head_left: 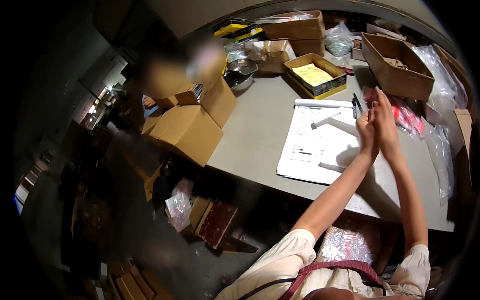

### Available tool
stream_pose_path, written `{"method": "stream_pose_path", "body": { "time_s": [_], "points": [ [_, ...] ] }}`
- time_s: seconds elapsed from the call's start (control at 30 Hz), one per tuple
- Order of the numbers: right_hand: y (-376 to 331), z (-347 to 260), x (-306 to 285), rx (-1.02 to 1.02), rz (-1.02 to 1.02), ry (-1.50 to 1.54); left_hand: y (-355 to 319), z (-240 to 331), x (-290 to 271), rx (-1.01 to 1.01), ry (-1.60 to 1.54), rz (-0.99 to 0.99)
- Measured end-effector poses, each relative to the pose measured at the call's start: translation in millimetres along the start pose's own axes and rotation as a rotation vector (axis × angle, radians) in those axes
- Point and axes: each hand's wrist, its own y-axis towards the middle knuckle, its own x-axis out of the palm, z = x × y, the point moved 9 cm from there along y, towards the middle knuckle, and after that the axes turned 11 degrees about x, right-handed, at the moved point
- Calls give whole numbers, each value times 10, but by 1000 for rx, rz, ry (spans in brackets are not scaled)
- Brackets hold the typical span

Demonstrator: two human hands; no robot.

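Observation:
Over the right side of a paper pad, my two hands meet, pressed against each other. My left hand (367,134) has its fingers bent in against the right palm; whatever lies between them, if anything, is hidden. The fingers of my right hand (384,122) are stretched out straight and held side by side. Below them, the white paper pad (305,145) carries writing, and a small grey T-shaped piece (325,121) lies on it. Beside its upper right corner is a black pen (358,102). Clear bags with red contents (409,120) lie right of my hands.
An open brown carton (192,132) stands at the table's left edge, with a blurred person behind it. Farther back are metal bowls (243,67), a yellow-and-black box (325,90) holding yellow paper, and another carton (400,75). Plastic bags (439,75) line the right side.

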Motion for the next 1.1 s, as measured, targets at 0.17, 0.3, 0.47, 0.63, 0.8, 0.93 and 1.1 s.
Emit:
{"method": "stream_pose_path", "body": {
  "time_s": [0.17, 0.3, 0.47, 0.63, 0.8, 0.93, 1.1],
  "points": [
    [-27, 193, -42, 264, -31, 354, -55, 51, 136, 249, 64, 11],
    [-456, -787, 82, -276, -11, -434, -108, 240, 121, 164, 11, 103],
    [125, 512, -107, -64, -126, -87, -186, -43, 697, -245, -603, -122],
    [-361, -630, 43, -319, -49, -435, -372, -290, 149, -190, -480, -168],
    [-37, 523, -343, 253, -141, 26, -392, -54, 769, -280, -299, -146],
    [-484, -413, -150, -196, 3, -349, -364, -4, 544, -116, -267, -70],
    [-405, 15, -283, -219, 122, -205, -241, 105, 177, -83, 339, 40]
  ]
}}
